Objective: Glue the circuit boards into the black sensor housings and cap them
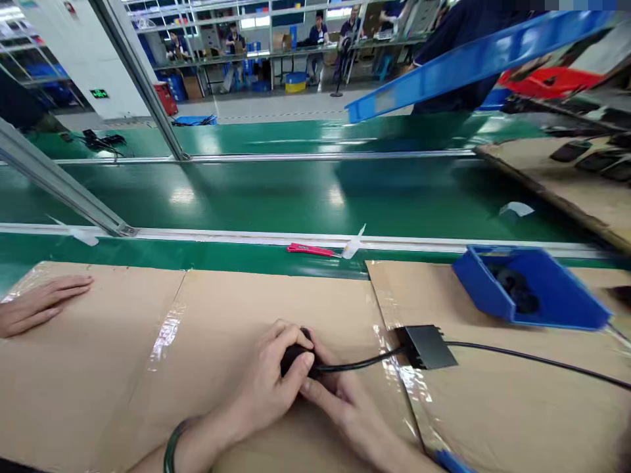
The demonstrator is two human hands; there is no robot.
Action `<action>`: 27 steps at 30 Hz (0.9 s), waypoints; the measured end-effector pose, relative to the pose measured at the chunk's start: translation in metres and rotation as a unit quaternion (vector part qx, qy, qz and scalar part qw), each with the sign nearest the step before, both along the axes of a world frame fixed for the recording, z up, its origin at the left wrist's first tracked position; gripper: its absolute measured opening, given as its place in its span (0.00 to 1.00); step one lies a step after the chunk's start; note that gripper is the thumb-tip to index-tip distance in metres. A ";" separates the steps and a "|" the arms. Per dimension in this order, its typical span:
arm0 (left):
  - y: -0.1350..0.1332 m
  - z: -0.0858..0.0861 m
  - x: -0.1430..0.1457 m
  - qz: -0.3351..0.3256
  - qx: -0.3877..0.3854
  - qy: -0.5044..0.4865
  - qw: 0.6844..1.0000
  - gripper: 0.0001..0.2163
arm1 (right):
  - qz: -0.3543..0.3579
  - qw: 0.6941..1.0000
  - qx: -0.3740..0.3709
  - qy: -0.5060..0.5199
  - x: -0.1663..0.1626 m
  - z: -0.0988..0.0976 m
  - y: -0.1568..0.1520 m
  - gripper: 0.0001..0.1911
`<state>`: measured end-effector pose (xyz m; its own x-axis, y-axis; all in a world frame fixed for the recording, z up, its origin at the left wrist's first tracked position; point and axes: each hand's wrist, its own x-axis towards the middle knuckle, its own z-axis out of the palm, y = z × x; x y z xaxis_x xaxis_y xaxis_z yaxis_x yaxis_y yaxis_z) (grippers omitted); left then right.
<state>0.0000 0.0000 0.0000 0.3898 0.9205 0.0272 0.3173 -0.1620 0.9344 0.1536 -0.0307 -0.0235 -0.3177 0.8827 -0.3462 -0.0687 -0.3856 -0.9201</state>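
Note:
In the head view, my left hand (pixel 273 374), with a dark green bangle on its wrist, is closed on a small black rounded part (pixel 292 358), thumb and fingers at its sides. My right hand (pixel 340 391) is closed around the same part from the other side, where a black cable (pixel 362 363) comes out. Fingers hide much of the part, so its exact kind cannot be told. To the right, the cable meets a flat black square plate (pixel 428 347) lying on the cardboard (pixel 236 309), and a cable continues from there off to the right.
A blue bin (pixel 547 289) holds dark pieces at the right. A pink utility knife (pixel 310 249) and a small white bottle (pixel 353 246) lie by the rail. Another person's hand (pixel 46 303) rests at the left. Beyond runs a green conveyor belt (pixel 256 197); someone holds a blue tray (pixel 444 72).

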 end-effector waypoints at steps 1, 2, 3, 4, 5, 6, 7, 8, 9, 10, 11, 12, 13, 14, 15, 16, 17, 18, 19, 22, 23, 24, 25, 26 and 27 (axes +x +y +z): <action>0.000 0.000 0.000 0.000 -0.001 0.006 1.000 0.07 | -0.003 1.000 0.007 0.001 0.000 -0.001 0.000 0.46; 0.000 0.001 0.001 0.001 -0.005 0.010 1.000 0.08 | -0.003 1.000 0.012 0.001 0.001 -0.001 0.000 0.45; 0.000 0.000 0.000 0.003 -0.011 0.010 1.000 0.10 | -0.002 1.000 0.015 0.001 0.001 -0.002 0.000 0.45; 0.001 0.000 0.000 0.006 -0.019 0.007 1.000 0.11 | 0.001 1.000 0.016 0.000 0.002 -0.002 0.001 0.44; 0.002 -0.001 0.000 0.010 -0.031 0.004 0.999 0.13 | 0.009 1.000 0.015 -0.001 0.002 -0.002 0.001 0.43; 0.003 -0.002 -0.001 0.016 -0.046 -0.006 0.999 0.16 | 0.017 1.000 0.012 -0.003 0.003 -0.002 0.002 0.43; 0.005 -0.003 -0.002 0.021 -0.062 -0.021 0.998 0.18 | 0.024 1.000 0.009 -0.006 0.004 -0.001 0.004 0.43; 0.006 -0.004 -0.003 0.023 -0.078 -0.040 0.996 0.19 | 0.030 0.999 0.006 -0.011 0.005 -0.001 0.005 0.42; 0.007 -0.004 -0.004 0.022 -0.092 -0.057 0.994 0.20 | 0.035 0.999 0.004 -0.014 0.005 0.000 0.006 0.42; 0.008 -0.004 -0.005 0.020 -0.100 -0.071 0.992 0.20 | 0.039 0.999 0.004 -0.013 0.006 0.000 0.006 0.42; 0.008 -0.004 -0.005 0.017 -0.104 -0.079 0.991 0.19 | 0.041 0.999 0.005 -0.009 0.006 0.000 0.007 0.41; 0.008 -0.003 -0.006 0.015 -0.103 -0.081 0.991 0.19 | 0.041 0.999 0.007 -0.004 0.006 0.000 0.007 0.40; 0.007 -0.002 -0.006 0.014 -0.100 -0.079 0.992 0.18 | 0.039 0.999 0.008 0.002 0.006 0.000 0.007 0.40; 0.007 -0.002 -0.005 0.015 -0.097 -0.075 0.992 0.18 | 0.033 0.999 0.007 0.008 0.006 -0.001 0.007 0.39; 0.006 -0.002 -0.005 0.017 -0.093 -0.067 0.993 0.18 | 0.023 1.000 0.003 0.013 0.006 -0.002 0.007 0.38; 0.005 -0.002 -0.004 0.021 -0.086 -0.056 0.995 0.18 | 0.011 1.000 -0.002 0.017 0.005 -0.003 0.006 0.37; 0.004 -0.002 -0.003 0.026 -0.076 -0.042 0.996 0.18 | -0.001 1.000 -0.006 0.021 0.004 -0.003 0.006 0.36; 0.003 -0.003 -0.003 0.032 -0.064 -0.030 0.997 0.18 | -0.011 1.000 -0.009 0.027 0.003 -0.003 0.006 0.36; 0.002 -0.005 -0.002 0.037 -0.053 -0.019 0.998 0.18 | -0.020 0.999 -0.010 0.032 0.001 -0.003 0.006 0.35; 0.002 -0.008 -0.001 0.045 -0.042 -0.017 0.998 0.19 | -0.039 0.999 -0.012 0.031 -0.001 -0.004 0.004 0.37; 0.003 -0.008 -0.001 0.045 -0.048 -0.021 0.998 0.19 | -0.044 0.999 -0.016 0.025 -0.002 -0.005 0.004 0.38; 0.004 -0.008 -0.001 0.046 -0.056 -0.026 0.997 0.20 | -0.046 0.999 -0.019 0.018 -0.002 -0.006 0.004 0.39; 0.006 -0.007 -0.002 0.047 -0.064 -0.032 0.996 0.20 | -0.045 0.999 -0.021 0.011 -0.001 -0.007 0.004 0.39; 0.007 -0.006 -0.003 0.046 -0.073 -0.038 0.996 0.21 | -0.042 0.999 -0.022 0.006 -0.001 -0.008 0.004 0.39; 0.009 -0.005 -0.004 0.042 -0.079 -0.047 0.995 0.21 | -0.037 0.999 -0.023 0.005 0.000 -0.009 0.004 0.39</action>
